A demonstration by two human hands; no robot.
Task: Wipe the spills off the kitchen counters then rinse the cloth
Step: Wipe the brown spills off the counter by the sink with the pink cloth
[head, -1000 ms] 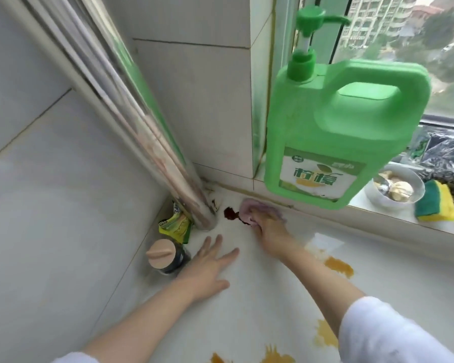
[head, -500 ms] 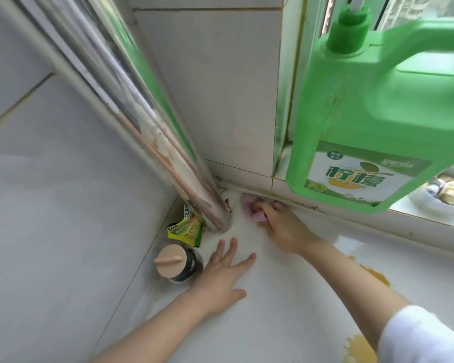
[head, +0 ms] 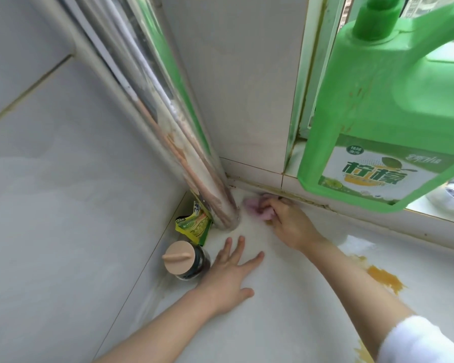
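While bunched under curled right fingers [head: 275,209], pink cloth [head: 257,209], beside pipe [head: 220,205]

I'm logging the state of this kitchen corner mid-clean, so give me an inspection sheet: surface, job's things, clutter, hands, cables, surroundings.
Surface: pale counter; an orange spill lies to the right, more at the lower edge.
Job's things: pink cloth bunched in the back corner beside the metal pipe.
Clutter: jar with a beige lid and a green packet by the left wall.
Hands: right hand grips the cloth; left hand rests flat on the counter, fingers spread.
Cables: nothing seen.
Surroundings: tiled walls; green detergent jug on the window sill.
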